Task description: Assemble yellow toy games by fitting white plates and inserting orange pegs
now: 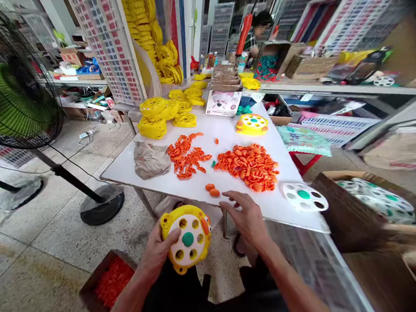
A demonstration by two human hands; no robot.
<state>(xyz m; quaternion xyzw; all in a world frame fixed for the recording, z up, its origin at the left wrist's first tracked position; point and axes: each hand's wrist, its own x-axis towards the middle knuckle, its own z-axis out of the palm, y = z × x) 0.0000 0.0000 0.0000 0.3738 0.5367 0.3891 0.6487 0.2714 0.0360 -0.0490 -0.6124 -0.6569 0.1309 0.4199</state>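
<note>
Yellow toy: up it comes into view, held in front of the near edge of the white table.
Left hand: gripping that toy by its side, thumb across the white face.
Right hand: open, fingers parted and lightly curled, just beside the orange ovals.
Floor box: down on the left, heaped with red-orange pieces.
Cardboard box: over on the right, white discs with green centres inside.
Back box: on the far bench, loaded with teal pieces.
Count: two ovals, two orange piles beyond them, one white wheel at the table's right.
Toy's looks: round and yellow, green hub, at least five round openings, orange beak near the rim.
</note>
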